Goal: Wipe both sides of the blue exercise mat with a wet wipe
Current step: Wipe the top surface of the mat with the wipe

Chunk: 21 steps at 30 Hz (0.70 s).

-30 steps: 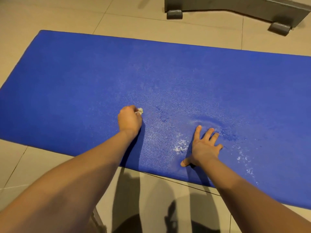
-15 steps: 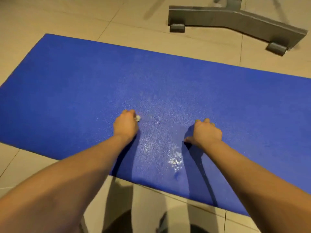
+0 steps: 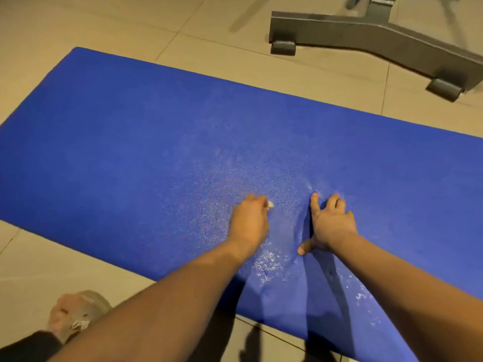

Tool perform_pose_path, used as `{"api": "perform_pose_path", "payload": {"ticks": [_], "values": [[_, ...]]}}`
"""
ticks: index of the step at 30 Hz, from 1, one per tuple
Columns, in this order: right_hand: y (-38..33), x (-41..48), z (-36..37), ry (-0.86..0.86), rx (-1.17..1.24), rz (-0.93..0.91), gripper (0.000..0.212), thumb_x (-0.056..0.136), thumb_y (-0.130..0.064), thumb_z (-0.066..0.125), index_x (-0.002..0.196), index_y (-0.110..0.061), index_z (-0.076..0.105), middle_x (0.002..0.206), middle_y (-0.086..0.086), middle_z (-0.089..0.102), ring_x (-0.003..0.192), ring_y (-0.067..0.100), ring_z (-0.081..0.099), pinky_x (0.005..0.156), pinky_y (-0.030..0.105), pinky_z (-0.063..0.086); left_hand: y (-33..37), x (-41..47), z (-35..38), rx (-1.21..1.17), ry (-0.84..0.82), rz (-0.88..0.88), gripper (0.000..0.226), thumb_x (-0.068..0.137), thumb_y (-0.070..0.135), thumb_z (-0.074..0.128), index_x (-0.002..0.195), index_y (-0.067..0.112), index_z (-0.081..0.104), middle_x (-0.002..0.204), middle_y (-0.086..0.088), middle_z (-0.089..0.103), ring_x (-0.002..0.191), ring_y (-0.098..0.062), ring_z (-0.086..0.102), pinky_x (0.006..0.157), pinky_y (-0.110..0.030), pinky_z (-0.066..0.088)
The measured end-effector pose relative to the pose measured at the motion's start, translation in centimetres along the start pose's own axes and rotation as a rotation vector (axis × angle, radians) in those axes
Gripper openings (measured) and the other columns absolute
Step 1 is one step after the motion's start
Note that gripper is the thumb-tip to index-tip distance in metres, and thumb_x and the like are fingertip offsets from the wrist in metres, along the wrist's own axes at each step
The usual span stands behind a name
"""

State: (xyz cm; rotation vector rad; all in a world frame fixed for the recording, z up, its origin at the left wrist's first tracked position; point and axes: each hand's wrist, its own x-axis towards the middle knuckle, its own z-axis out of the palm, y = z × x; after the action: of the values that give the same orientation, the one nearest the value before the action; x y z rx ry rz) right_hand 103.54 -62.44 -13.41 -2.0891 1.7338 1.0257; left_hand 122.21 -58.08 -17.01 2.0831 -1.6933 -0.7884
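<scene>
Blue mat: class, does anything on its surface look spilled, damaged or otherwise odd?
Yes. White flecks speckle the blue mat by its near edge, below the left hand gripping the wet wipe and the right hand. They look like droplets or residue; I cannot tell which. No tear shows.

Both forearms (image 3: 170,296) are bare. Left of the blue mat (image 3: 130,152), a foot (image 3: 62,313) wears a pale grey sandal (image 3: 96,300) (its strap marked white), with black cloth (image 3: 28,346) at the leg.
</scene>
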Motion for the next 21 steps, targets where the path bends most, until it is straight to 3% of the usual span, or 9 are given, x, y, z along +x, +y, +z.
{"api": "perform_pose_path", "payload": {"ticks": [5,9,13,17,21], "values": [[-0.5,0.4,-0.4,-0.019,0.019,0.013,0.165,0.045,-0.083,0.079,0.156,-0.008,-0.019,0.154,0.039,0.004,0.145,0.052,0.011,0.107,0.054,0.039,-2.6,1.2,-3.2,0.26,-0.046,0.138,0.01,0.098,0.016,0.055,0.106,0.013,0.062,0.105,-0.012,0.058,0.087,-0.038,0.062,0.065,-0.037,0.038],[-1.0,0.6,-0.5,-0.033,0.029,0.023,0.164,0.049,-0.078,0.082,0.155,-0.005,-0.018,0.153,0.041,0.003,0.144,0.056,0.01,0.107,0.056,0.041,-8.5,4.7,-8.2,0.317,0.17,-0.094,0.008,0.098,0.014,0.053,0.099,0.007,0.058,0.102,-0.018,0.058,0.083,-0.042,0.059,0.065,-0.038,0.036],[-1.0,0.7,-0.3,-0.024,0.034,0.031,0.165,0.047,-0.078,0.082,0.155,-0.006,-0.019,0.153,0.038,0.003,0.144,0.054,0.011,0.109,0.054,0.04,-10.4,7.3,-10.0,0.247,0.281,-0.279,0.015,0.104,0.021,0.049,0.105,0.007,0.046,0.098,-0.02,0.059,0.077,-0.037,0.053,0.06,-0.041,0.036],[-1.1,0.6,-0.5,-0.021,0.036,0.043,0.166,0.045,-0.079,0.083,0.155,-0.008,-0.019,0.154,0.037,0.003,0.144,0.053,0.012,0.109,0.053,0.04,-6.4,6.6,-6.7,0.219,0.213,-0.137,0.01,0.102,0.015,0.05,0.103,0.008,0.057,0.103,-0.019,0.058,0.082,-0.04,0.058,0.064,-0.038,0.035],[-1.3,0.4,-0.8,-0.043,0.038,0.049,0.167,0.044,-0.079,0.082,0.155,-0.008,-0.02,0.154,0.037,0.002,0.145,0.053,0.011,0.109,0.055,0.04,-0.4,2.5,-1.6,0.159,-0.054,0.176,0.02,0.101,0.017,0.048,0.11,0.01,0.064,0.105,-0.015,0.06,0.088,-0.036,0.062,0.076,-0.042,0.051]]}}
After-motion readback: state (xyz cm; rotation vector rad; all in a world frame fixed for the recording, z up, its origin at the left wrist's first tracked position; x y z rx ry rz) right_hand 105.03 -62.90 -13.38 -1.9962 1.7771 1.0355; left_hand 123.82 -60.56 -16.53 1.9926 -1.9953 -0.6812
